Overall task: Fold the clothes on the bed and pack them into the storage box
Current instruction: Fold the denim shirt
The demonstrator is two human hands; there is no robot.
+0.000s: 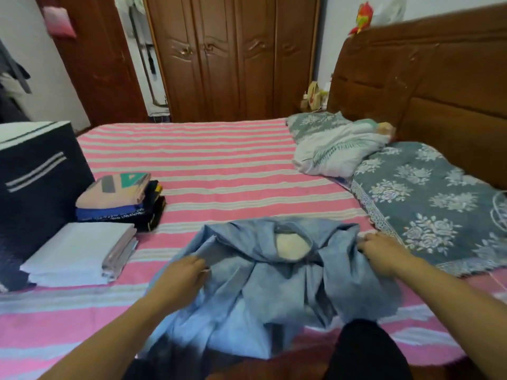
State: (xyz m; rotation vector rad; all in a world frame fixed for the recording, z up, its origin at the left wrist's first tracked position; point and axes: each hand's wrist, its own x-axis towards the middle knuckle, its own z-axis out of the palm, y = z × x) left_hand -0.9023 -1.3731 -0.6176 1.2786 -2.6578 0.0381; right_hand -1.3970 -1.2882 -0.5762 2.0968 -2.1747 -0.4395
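At the far left a dark storage box point(41, 182) with two pale stripes on its side stands on the pink-and-white striped bed point(219, 165). Just right of the box lie two folded stacks: a near stack of white cloth point(79, 253), and behind it a stack of darker clothes topped by a patterned beige piece point(120, 196). In the near middle a crumpled blue garment point(263, 283) is spread on the bed, its neck opening facing up. The left hand point(182, 278) grips the garment's left edge, fingers curled into the cloth. The right hand point(381, 253) holds the garment's right edge, fingers bent down onto the fabric; the two hands are well apart. To the right a grey floral blanket point(428, 204) covers the bed beside the wooden headboard point(439, 78), with a pale bundle of bedding point(337, 149) on it farther back. A brown wardrobe point(233, 56) stands along the far wall
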